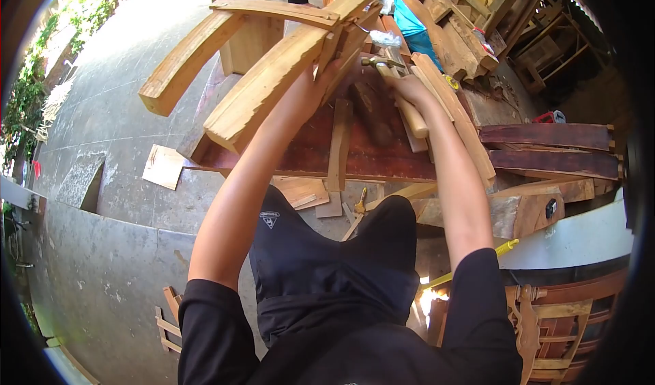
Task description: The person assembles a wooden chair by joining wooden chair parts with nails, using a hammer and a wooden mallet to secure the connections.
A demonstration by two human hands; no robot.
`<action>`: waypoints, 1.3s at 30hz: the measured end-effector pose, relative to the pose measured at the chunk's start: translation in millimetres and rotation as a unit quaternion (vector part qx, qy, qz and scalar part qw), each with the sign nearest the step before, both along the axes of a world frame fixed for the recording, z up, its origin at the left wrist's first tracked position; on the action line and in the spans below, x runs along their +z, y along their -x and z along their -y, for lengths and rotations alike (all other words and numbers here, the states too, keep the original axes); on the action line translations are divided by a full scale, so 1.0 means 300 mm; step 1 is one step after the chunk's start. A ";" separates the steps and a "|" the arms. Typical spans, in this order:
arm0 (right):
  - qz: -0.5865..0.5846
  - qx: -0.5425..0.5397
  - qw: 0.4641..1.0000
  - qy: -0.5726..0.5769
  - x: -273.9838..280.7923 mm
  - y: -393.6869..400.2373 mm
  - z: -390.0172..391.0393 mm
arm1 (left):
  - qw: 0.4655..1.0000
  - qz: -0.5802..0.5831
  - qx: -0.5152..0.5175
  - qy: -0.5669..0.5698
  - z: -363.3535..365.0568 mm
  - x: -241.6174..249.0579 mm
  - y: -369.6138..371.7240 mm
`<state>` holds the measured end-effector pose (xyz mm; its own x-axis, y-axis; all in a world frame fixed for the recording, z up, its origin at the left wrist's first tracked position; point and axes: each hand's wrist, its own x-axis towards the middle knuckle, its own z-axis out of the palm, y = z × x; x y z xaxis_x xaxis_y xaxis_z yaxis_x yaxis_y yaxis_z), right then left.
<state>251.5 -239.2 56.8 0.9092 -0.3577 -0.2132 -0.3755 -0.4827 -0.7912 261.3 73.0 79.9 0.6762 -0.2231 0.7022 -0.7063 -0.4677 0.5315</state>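
My left hand (pixel 323 78) is closed on a light wooden frame (pixel 269 81) of thick curved pieces, which is tilted above the bench; beams hide part of the fingers. To its right, my right hand (pixel 415 91) is wrapped round the wooden handle of a hammer (pixel 412 115). The metal head of the hammer is near the frame's right side. Under both hands lies a dark red wooden bench top (pixel 300 154). A short wooden piece (pixel 339 146) lies across it, with a dark block (pixel 372 112) beside it.
Long light boards (pixel 454 119) lie right of my right hand. Further right are two dark red curved pieces (pixel 546 136). A wood pile (pixel 464 37) and a blue bag (pixel 409 20) are at the back. A yellow-handled tool (pixel 360 202) lies below the bench's front edge.
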 end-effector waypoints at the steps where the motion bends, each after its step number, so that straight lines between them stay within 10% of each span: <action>1: 0.034 -0.006 0.999 -0.011 -0.001 0.028 0.010 | 1.000 0.001 -0.006 0.000 0.000 0.005 0.005; 10: 0.397 -0.007 0.918 -0.010 0.418 0.333 -0.192 | 0.996 -0.010 -0.060 0.059 0.006 0.017 0.006; 16: 0.389 0.160 0.827 0.373 0.608 0.429 -0.271 | 0.996 -0.002 -0.063 0.063 0.016 0.003 -0.013; 35: 0.361 0.081 0.887 0.278 0.692 0.429 -0.418 | 0.995 0.001 -0.063 0.072 0.021 -0.008 -0.016; 36: 0.369 0.160 0.825 0.397 0.701 0.414 -0.391 | 0.995 0.011 -0.059 0.076 0.024 -0.004 -0.015; 39: 0.240 0.157 0.858 0.427 0.745 0.447 -0.373 | 0.995 0.021 -0.056 0.079 0.027 -0.002 -0.013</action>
<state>117.4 -127.3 280.2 0.8994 0.0809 0.4297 0.1486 -0.9808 -0.1265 265.2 65.0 79.3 0.6222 -0.1802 0.7618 -0.7727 -0.2977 0.5607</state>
